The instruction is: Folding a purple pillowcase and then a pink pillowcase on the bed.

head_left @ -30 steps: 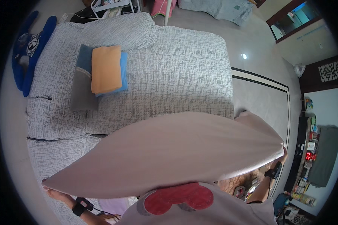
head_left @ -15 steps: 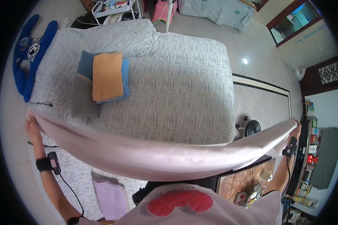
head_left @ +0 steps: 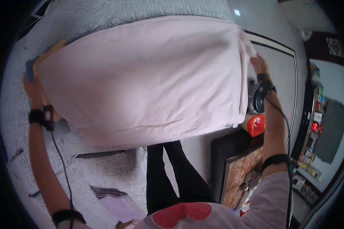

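Note:
A pale pink cloth (head_left: pixel 145 80) spreads wide in front of me, over much of the sofa. My right hand (head_left: pixel 260 65) pinches its far right corner, beyond the sofa's side. My left hand (head_left: pixel 33 89) is at the cloth's left edge, beside a folded orange cloth (head_left: pixel 46 57) that the pink one mostly covers. Its fingers are blurred and partly hidden, so I cannot see whether they grip the fabric. A bit of blue cloth (head_left: pixel 30 69) shows beside this hand.
The grey patterned sofa (head_left: pixel 153 10) lies beneath and beyond the cloth. A folded lilac cloth (head_left: pixel 120 206) rests on its near part. At the right are a dark-framed table (head_left: pixel 233 168), an orange-red bag (head_left: pixel 255 125) and a round black object (head_left: pixel 258 101). Shelves (head_left: pixel 313 133) line the wall.
The pink cloth went from a bunched, sagging strip to a broad spread sheet, now over the folded orange cloth. Both hands moved forward, and the view tilted toward my legs.

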A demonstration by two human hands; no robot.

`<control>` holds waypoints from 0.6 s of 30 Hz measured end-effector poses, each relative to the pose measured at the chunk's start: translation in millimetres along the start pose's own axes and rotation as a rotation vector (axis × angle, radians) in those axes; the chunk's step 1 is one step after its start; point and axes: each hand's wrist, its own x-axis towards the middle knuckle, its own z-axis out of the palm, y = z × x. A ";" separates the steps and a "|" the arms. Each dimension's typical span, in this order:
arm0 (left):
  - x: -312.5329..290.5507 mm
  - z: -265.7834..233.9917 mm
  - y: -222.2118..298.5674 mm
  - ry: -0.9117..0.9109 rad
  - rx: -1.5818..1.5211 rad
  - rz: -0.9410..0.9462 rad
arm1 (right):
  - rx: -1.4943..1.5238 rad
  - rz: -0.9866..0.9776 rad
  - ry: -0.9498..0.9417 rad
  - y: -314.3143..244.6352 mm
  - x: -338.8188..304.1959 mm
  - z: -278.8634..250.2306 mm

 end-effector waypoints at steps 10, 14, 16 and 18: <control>-337.6 -42.6 242.3 -1.050 -0.388 0.277 | 0.848 1.644 0.160 -62.8 -414.2 1.5; -428.5 -52.2 238.5 -1.445 -0.523 0.372 | 1.052 1.648 0.158 -70.1 -444.6 -1.4; -434.5 -81.8 319.3 -1.693 -0.485 0.457 | 0.506 0.909 -0.300 -21.1 -462.0 -32.7; -423.1 -104.5 331.9 -1.847 -0.592 0.182 | 1.170 1.384 0.081 -26.5 -408.7 -10.4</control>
